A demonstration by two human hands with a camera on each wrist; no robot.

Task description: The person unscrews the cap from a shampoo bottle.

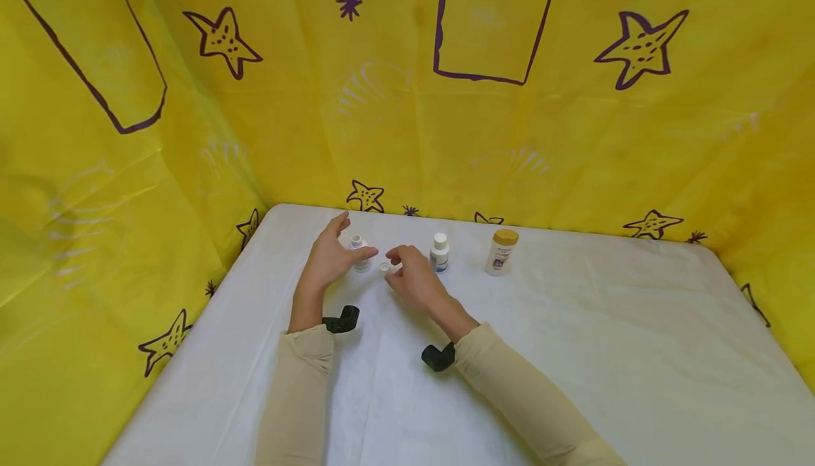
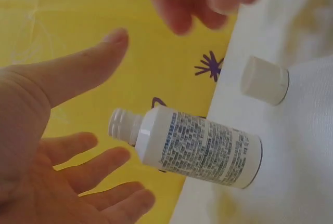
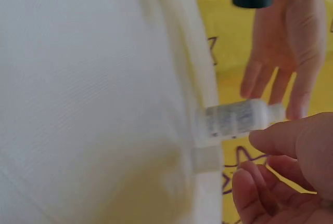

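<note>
A small white bottle (image 1: 360,252) with a printed label stands uncapped on the white table (image 1: 573,353) near the back. My left hand (image 1: 331,257) hovers just left of it with fingers spread and straight, not touching it. In the left wrist view the bottle's (image 2: 200,151) bare threaded neck lies between thumb and fingers, apart from both. Its white cap (image 1: 385,266) stands on the table beside the bottle (image 3: 237,119). My right hand (image 1: 410,278) is just right of the cap (image 2: 264,80), fingers loosely curled and holding nothing.
A white-capped bottle (image 1: 438,252) and a taller yellow-capped bottle (image 1: 501,252) stand to the right along the back. Yellow star-printed sheets (image 1: 573,134) wall in the table at the back and both sides. White cloth stretches forward and right.
</note>
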